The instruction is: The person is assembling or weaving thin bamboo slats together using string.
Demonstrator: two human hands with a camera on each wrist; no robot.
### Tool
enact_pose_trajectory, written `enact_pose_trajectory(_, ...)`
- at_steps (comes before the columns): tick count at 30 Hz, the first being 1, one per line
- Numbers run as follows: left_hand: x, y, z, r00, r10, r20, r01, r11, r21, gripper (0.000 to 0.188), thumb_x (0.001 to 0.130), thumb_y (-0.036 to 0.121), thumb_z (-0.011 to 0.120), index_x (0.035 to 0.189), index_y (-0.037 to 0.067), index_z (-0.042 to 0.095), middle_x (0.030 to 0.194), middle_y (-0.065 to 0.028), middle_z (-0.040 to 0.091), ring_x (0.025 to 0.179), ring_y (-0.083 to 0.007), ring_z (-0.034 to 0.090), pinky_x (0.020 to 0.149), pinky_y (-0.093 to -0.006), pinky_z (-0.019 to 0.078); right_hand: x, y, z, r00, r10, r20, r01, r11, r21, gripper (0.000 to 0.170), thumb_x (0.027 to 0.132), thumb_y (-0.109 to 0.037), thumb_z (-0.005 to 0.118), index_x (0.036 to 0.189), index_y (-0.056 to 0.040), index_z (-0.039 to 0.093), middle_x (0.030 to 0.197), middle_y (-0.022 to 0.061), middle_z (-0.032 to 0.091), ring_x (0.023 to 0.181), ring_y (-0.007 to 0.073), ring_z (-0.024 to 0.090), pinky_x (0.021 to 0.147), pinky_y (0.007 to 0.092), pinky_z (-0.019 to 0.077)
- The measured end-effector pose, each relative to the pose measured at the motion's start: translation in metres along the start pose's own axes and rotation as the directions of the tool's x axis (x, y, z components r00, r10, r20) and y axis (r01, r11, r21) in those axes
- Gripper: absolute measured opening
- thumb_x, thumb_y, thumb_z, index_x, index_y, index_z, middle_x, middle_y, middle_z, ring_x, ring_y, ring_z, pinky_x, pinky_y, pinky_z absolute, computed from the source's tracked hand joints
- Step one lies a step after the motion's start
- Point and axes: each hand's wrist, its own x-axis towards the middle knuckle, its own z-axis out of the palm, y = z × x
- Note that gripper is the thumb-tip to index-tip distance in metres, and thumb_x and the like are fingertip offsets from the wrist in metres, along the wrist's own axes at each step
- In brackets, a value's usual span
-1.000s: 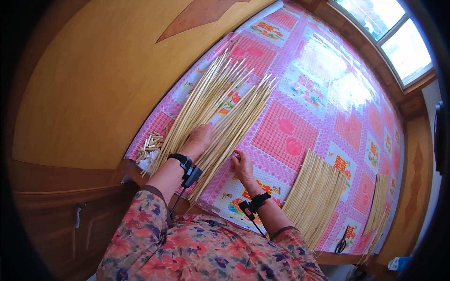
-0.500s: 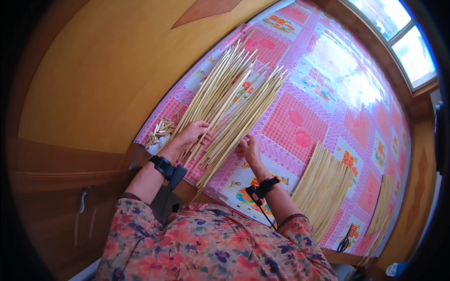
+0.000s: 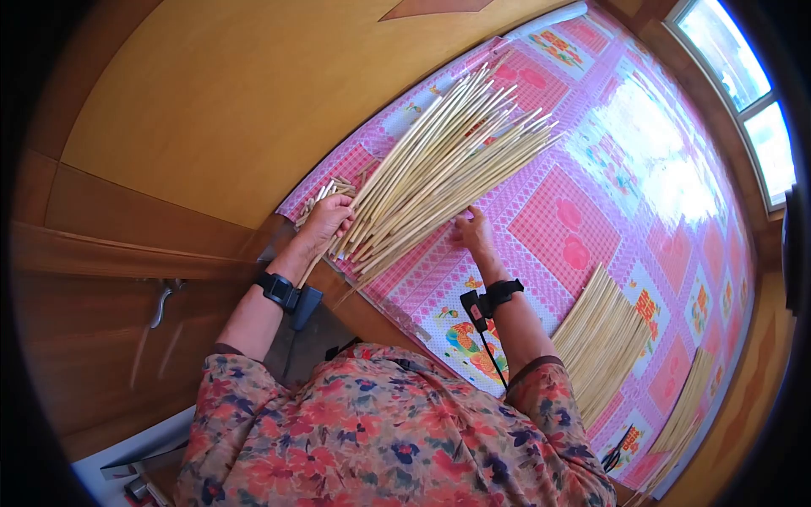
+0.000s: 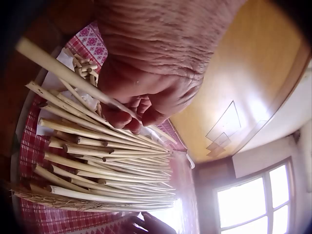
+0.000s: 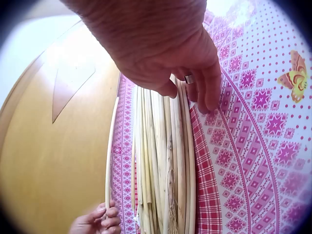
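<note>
A spread of long, pale, dry stalks [image 3: 448, 160] lies fanned on the patterned cloth, one ragged and frayed. My left hand [image 3: 328, 221] is at the near left edge of this pile. Between thumb and fingers it pinches a single stalk [image 4: 63, 68], whose thick end sticks out toward my body, above the others. On the pile's right side rests my right hand [image 3: 475, 232], fingers loosely bent and holding nothing. In the right wrist view its thumb overlaps the outer stalks, and the ringed fingers reach down beside them at the cloth.
Short cut stalk pieces [image 3: 338, 187] lie beyond my left hand, with white paper [image 4: 58, 73] near them. A flat row of stalks [image 3: 601, 338] sits to the right, then a smaller bundle [image 3: 686, 406]. Black scissors [image 3: 614, 456] lie between these. A wooden panel [image 3: 211, 110] borders the left side.
My left hand has moved from over the pile to its near left edge and now holds one stalk. The gap within the pile has narrowed. My right hand stays beside it.
</note>
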Motion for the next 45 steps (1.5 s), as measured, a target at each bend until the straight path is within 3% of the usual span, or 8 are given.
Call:
enact_pose_trajectory(6,-0.003,-0.010,0.003,0.982,0.146,-0.117,-0.087,0.910,0.405,0.017,0.085,0.017,0.052,0.078,0.002,0.054,0.057,-0.0004,0.048,0.046,-0.0085,0.044,0.039,-0.0243,0.0366,-0.007,0.015,-0.019,0.999,0.021,-0.039,-0.016,0.991,0.136,0.053,0.083,-0.011,0.051,0.128,0.0036,0.027,0.083,0.0190,0.054,0.057,0.0252,0.060,0.046,0.0339,0.0533)
enact_pose_trajectory(17,-0.010,-0.044,0.108,0.966,0.023,0.259,-0.130,0.905,0.405,0.023,0.088,0.020,0.042,0.086,0.000,0.053,0.073,-0.0086,0.060,0.058,-0.0154,0.060,0.051,-0.0283,0.0475,-0.063,0.022,-0.039,0.997,0.031,0.072,-0.046,0.975,0.218,0.042,0.088,-0.022,0.045,0.123,0.0003,0.038,0.100,0.0182,0.055,0.071,0.0233,0.061,0.058,0.0323,0.0520)
enact_pose_trajectory(24,0.004,-0.081,0.129,0.915,0.047,0.402,-0.316,0.704,0.636,0.028,0.089,0.021,0.037,0.088,-0.001,0.054,0.078,-0.0124,0.062,0.069,-0.0211,0.062,0.061,-0.0333,0.0492,-0.103,0.011,-0.039,0.997,-0.064,0.042,0.070,0.987,-0.145,0.035,0.086,-0.020,0.051,0.115,-0.0019,0.046,0.100,0.0159,0.056,0.074,0.0220,0.062,0.057,0.0324,0.0504)
enact_pose_trajectory(26,0.004,-0.083,0.131,0.891,0.079,0.447,-0.402,0.596,0.695,0.028,0.088,0.021,0.038,0.086,-0.001,0.054,0.078,-0.0131,0.062,0.068,-0.0215,0.061,0.063,-0.0340,0.0485,-0.118,0.012,-0.042,0.864,-0.497,-0.075,0.308,0.642,-0.703,0.031,0.079,-0.013,0.056,0.110,-0.0072,0.051,0.099,0.0110,0.056,0.086,0.0250,0.059,0.075,0.0384,0.0466)
enact_pose_trajectory(30,-0.013,-0.071,0.139,0.868,0.054,0.493,-0.454,0.491,0.744,0.026,0.086,0.022,0.044,0.089,0.000,0.057,0.080,-0.0134,0.062,0.071,-0.0241,0.060,0.067,-0.0350,0.0461,-0.128,0.008,-0.055,0.557,-0.814,0.163,0.432,0.117,-0.894,0.026,0.074,-0.008,0.053,0.100,-0.0107,0.056,0.094,0.0074,0.055,0.098,0.0241,0.051,0.093,0.0446,0.0303)
enact_pose_trajectory(37,-0.022,-0.028,0.110,0.752,0.459,0.472,-0.658,0.550,0.514,0.027,0.081,0.025,0.055,0.097,0.004,0.058,0.091,-0.0160,0.058,0.086,-0.0308,0.056,0.076,-0.0350,0.0444,-0.122,0.032,-0.098,0.760,-0.606,0.233,0.410,0.169,-0.896,0.016,0.078,-0.015,0.052,0.092,-0.0147,0.059,0.081,0.0070,0.055,0.084,0.0229,0.052,0.077,0.0368,0.0372)
enact_pose_trajectory(41,0.032,0.001,0.059,0.599,0.784,0.165,-0.519,0.222,0.826,0.040,0.078,0.026,0.058,0.106,-0.002,0.051,0.097,-0.0192,0.057,0.093,-0.0335,0.054,0.083,-0.0377,0.0428,-0.127,0.033,-0.121,0.870,-0.493,-0.026,0.231,0.453,-0.861,0.016,0.082,-0.020,0.052,0.093,-0.0115,0.058,0.083,0.0082,0.057,0.078,0.0280,0.055,0.067,0.0369,0.0436)
enact_pose_trajectory(45,0.077,0.023,0.038,0.676,0.735,0.046,-0.444,0.357,0.822,0.050,0.076,0.031,0.060,0.107,-0.006,0.048,0.100,-0.0234,0.056,0.093,-0.0374,0.054,0.084,-0.0411,0.0428,-0.130,0.015,-0.121,0.946,-0.303,-0.114,0.145,0.711,-0.688,0.019,0.086,-0.023,0.050,0.097,-0.0079,0.056,0.075,0.0089,0.059,0.065,0.0217,0.060,0.056,0.0345,0.0473)
